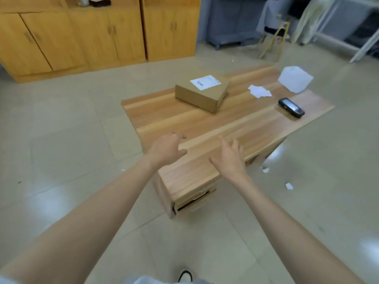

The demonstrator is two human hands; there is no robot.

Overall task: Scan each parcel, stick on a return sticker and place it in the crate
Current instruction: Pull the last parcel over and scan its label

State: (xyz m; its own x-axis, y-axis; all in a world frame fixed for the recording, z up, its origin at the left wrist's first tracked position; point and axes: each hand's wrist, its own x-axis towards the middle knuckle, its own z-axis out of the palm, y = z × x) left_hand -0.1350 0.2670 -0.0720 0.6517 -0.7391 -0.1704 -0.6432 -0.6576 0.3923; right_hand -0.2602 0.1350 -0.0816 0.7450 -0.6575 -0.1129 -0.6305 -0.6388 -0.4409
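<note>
Both hands, the left hand (166, 149) and the right hand (230, 158), are open with loose fingers and hold nothing above the near end of the long wooden worktop (205, 128). The brown cardboard parcel with a white label (202, 93) lies far on it, the black handheld scanner (291, 107) and small white paper stickers (259, 91) to its right. I think a hasty reach could push the scanner off the right edge; no crate is clearly visible, and the white box-like object (295, 78) is too blurred to name.

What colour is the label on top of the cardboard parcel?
White, with small dark print, on the brown parcel; the label shows best in the head view.
</note>
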